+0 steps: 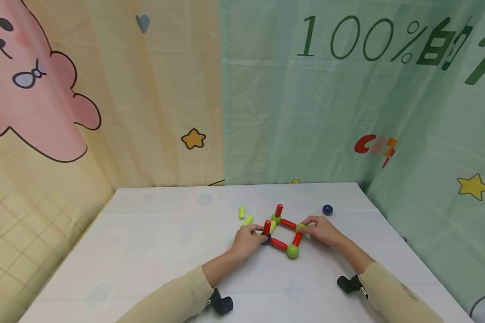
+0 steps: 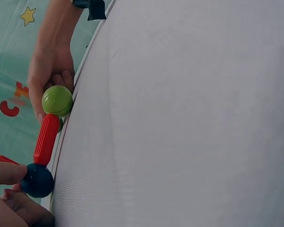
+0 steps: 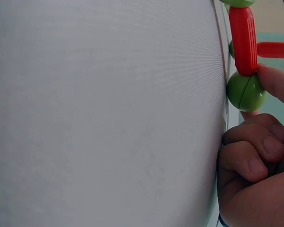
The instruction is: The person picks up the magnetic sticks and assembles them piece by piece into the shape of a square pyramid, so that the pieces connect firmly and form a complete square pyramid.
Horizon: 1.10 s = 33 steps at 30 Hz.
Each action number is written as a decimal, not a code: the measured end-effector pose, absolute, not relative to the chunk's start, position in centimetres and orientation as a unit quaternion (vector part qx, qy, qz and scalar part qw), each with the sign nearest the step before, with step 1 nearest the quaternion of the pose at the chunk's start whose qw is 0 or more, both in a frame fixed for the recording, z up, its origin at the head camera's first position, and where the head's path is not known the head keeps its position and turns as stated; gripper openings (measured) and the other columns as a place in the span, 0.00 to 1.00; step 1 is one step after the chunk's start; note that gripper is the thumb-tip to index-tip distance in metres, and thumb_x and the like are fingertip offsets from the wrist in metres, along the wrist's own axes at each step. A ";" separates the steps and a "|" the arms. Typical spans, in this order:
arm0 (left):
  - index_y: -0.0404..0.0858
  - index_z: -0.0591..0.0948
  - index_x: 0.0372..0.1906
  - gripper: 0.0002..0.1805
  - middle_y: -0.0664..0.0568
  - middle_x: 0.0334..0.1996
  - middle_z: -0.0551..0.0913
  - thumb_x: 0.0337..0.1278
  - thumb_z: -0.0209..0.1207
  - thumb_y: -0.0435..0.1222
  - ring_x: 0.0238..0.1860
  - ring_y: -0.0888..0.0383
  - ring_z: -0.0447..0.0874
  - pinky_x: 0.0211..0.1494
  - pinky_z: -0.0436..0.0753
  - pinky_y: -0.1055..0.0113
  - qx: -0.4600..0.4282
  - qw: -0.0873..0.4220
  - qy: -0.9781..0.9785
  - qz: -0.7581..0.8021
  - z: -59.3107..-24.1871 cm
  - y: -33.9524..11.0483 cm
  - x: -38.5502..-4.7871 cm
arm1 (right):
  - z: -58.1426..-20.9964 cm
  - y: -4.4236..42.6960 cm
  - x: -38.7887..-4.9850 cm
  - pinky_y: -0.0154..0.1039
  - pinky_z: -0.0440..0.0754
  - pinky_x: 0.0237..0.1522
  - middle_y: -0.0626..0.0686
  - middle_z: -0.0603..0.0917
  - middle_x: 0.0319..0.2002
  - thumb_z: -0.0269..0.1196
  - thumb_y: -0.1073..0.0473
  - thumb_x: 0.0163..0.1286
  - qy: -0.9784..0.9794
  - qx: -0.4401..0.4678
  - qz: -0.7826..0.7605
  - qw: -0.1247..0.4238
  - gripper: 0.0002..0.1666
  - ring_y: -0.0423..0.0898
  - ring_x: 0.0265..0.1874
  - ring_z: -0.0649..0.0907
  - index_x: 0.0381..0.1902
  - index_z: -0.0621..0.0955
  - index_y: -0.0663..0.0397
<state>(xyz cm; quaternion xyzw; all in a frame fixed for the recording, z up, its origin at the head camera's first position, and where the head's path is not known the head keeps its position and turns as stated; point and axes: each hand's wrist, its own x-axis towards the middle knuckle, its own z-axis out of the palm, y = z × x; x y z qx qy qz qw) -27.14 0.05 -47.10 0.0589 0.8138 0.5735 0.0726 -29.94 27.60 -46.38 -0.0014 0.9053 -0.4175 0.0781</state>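
A square frame of balls joined by rods lies on the white table. My left hand [image 1: 244, 243] pinches the dark blue ball [image 2: 38, 180] at its left corner. My right hand [image 1: 323, 231] holds the green ball [image 3: 246, 92] at the right corner between thumb and finger, the other fingers curled in. The near corner is another green ball [image 1: 293, 251], and the far one is a green ball [image 1: 275, 219] too. Three sides are red rods; the left side is a yellow-green rod [image 1: 272, 226]. Upright red rods stand on the blue ball and the far green ball.
Two loose yellow-green rods, one farther back [image 1: 242, 212] and one by the left hand [image 1: 248, 220], lie left of the frame. Beyond the right hand sits a loose dark blue ball [image 1: 328, 209]. Printed curtains [image 1: 283, 112] hang behind the table [image 1: 145, 251].
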 end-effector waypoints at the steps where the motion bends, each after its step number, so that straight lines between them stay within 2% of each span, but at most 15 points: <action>1: 0.39 0.86 0.53 0.15 0.55 0.20 0.69 0.60 0.66 0.34 0.21 0.60 0.65 0.23 0.62 0.71 0.056 0.069 0.815 0.573 -47.1 0.1 -27.3 | -46.4 27.7 -29.8 0.37 0.65 0.29 0.47 0.69 0.21 0.70 0.48 0.63 0.905 0.003 -0.417 0.083 0.17 0.45 0.25 0.69 0.42 0.84 0.53; 8: 0.39 0.87 0.53 0.15 0.54 0.23 0.70 0.60 0.65 0.33 0.25 0.59 0.66 0.27 0.64 0.70 0.032 0.046 0.822 0.566 -46.9 0.6 -28.5 | -46.2 27.8 -28.6 0.37 0.61 0.27 0.47 0.66 0.20 0.72 0.49 0.62 0.904 0.015 -0.415 0.102 0.17 0.45 0.24 0.67 0.38 0.81 0.55; 15: 0.39 0.87 0.52 0.15 0.52 0.28 0.73 0.60 0.64 0.32 0.30 0.58 0.68 0.32 0.66 0.69 0.023 0.033 0.825 0.564 -46.7 1.2 -29.5 | -45.8 27.2 -26.8 0.37 0.62 0.26 0.48 0.67 0.21 0.73 0.48 0.61 0.903 0.029 -0.412 0.116 0.19 0.45 0.23 0.67 0.35 0.77 0.54; 22: 0.38 0.85 0.57 0.17 0.48 0.40 0.80 0.65 0.61 0.32 0.39 0.56 0.73 0.37 0.70 0.69 0.024 0.051 0.820 0.570 -46.4 1.6 -30.2 | -45.3 26.0 -25.2 0.37 0.62 0.25 0.48 0.67 0.20 0.75 0.48 0.58 0.902 0.040 -0.414 0.112 0.22 0.45 0.22 0.67 0.32 0.75 0.54; 25: 0.39 0.84 0.58 0.17 0.48 0.42 0.80 0.66 0.59 0.32 0.39 0.56 0.73 0.37 0.70 0.69 0.022 0.061 0.814 0.577 -46.4 1.7 -30.4 | -45.2 25.5 -24.8 0.37 0.62 0.25 0.48 0.67 0.19 0.75 0.47 0.58 0.909 0.042 -0.401 0.108 0.23 0.45 0.22 0.67 0.33 0.74 0.54; 29: 0.39 0.84 0.58 0.17 0.48 0.40 0.78 0.67 0.59 0.32 0.39 0.55 0.71 0.36 0.69 0.68 0.023 0.070 0.807 0.586 -46.5 1.6 -30.5 | -45.1 25.4 -24.8 0.36 0.62 0.25 0.48 0.68 0.19 0.74 0.45 0.59 0.915 0.045 -0.388 0.101 0.22 0.45 0.22 0.68 0.34 0.77 0.54; 33: 0.39 0.83 0.59 0.18 0.49 0.38 0.76 0.66 0.60 0.33 0.39 0.56 0.71 0.35 0.69 0.68 0.025 0.078 0.799 0.596 -46.8 1.5 -30.5 | -44.8 26.1 -25.8 0.36 0.63 0.23 0.48 0.69 0.18 0.70 0.43 0.64 0.907 0.048 -0.409 0.093 0.22 0.45 0.20 0.68 0.43 0.80 0.54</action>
